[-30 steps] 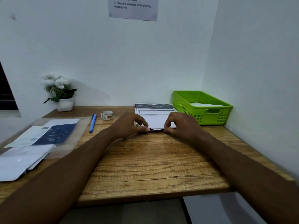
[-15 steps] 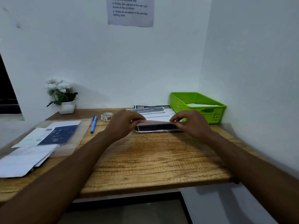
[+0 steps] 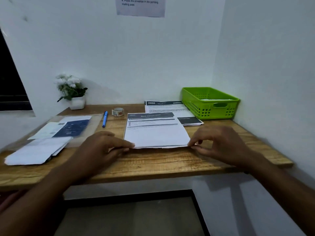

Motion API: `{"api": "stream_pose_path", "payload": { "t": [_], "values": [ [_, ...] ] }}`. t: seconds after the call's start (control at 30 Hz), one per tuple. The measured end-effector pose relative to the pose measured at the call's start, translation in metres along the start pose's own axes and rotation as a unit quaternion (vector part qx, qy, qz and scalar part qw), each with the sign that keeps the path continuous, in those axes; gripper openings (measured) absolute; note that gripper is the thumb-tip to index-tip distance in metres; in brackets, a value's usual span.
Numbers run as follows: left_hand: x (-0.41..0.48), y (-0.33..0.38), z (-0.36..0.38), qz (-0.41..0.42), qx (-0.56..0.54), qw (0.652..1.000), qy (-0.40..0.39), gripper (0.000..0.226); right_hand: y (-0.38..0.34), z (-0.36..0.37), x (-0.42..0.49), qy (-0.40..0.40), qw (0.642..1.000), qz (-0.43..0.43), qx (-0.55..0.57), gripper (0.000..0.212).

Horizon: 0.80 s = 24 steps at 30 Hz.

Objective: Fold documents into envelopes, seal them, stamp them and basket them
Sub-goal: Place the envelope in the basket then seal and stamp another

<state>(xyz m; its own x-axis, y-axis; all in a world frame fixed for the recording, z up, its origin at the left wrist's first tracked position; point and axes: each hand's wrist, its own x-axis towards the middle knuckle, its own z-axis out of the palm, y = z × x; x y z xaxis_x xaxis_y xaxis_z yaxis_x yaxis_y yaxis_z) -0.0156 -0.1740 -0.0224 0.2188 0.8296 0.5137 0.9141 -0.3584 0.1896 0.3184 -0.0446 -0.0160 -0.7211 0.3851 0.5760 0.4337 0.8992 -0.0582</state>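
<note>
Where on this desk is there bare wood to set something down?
Free: the front strip of desk nearer than the left hand and right hand, and the wood between right hand and green basket. Crowded: envelopes at the left end, document and paper stack mid-back.

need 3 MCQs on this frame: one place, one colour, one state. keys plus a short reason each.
1. Where does the green basket stand?
A) far right corner of the table
B) beside the plant
C) on the floor
2. The pen is:
A) red
B) blue
C) black
3. The left hand and right hand:
A) hold the pen
B) pinch the near corners of the document
C) reach into the basket
Key: 1 A, it sits at the back right of the tabletop; 2 B, its barrel is blue; 3 B, fingertips close on each near corner.
</note>
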Motion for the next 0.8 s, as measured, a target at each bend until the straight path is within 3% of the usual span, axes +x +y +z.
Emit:
{"api": "stream_pose_path", "payload": {
  "t": [0.17,0.37,0.6,0.67,0.8],
  "values": [
    [-0.029,0.010,-0.002,0.040,0.006,0.999,0.008,0.050,-0.020,-0.002,-0.011,-0.026,0.999,-0.033,0.004,0.011],
    [-0.038,0.005,-0.003,0.051,-0.028,0.998,-0.017,0.035,-0.028,-0.008,-0.012,-0.063,0.996,-0.053,0.032,0.007],
    [-0.026,0.006,-0.009,0.039,-0.047,0.998,-0.010,0.036,-0.018,-0.006,-0.002,-0.120,0.984,-0.015,0.128,0.007],
    [-0.016,0.008,-0.011,0.060,-0.009,0.998,-0.014,0.039,-0.014,-0.004,0.006,-0.110,0.982,0.006,0.156,0.009],
    [0.023,-0.002,-0.016,0.054,-0.036,0.998,-0.020,0.040,0.002,0.005,0.036,-0.076,0.982,0.043,0.166,0.022]
  ]
}}
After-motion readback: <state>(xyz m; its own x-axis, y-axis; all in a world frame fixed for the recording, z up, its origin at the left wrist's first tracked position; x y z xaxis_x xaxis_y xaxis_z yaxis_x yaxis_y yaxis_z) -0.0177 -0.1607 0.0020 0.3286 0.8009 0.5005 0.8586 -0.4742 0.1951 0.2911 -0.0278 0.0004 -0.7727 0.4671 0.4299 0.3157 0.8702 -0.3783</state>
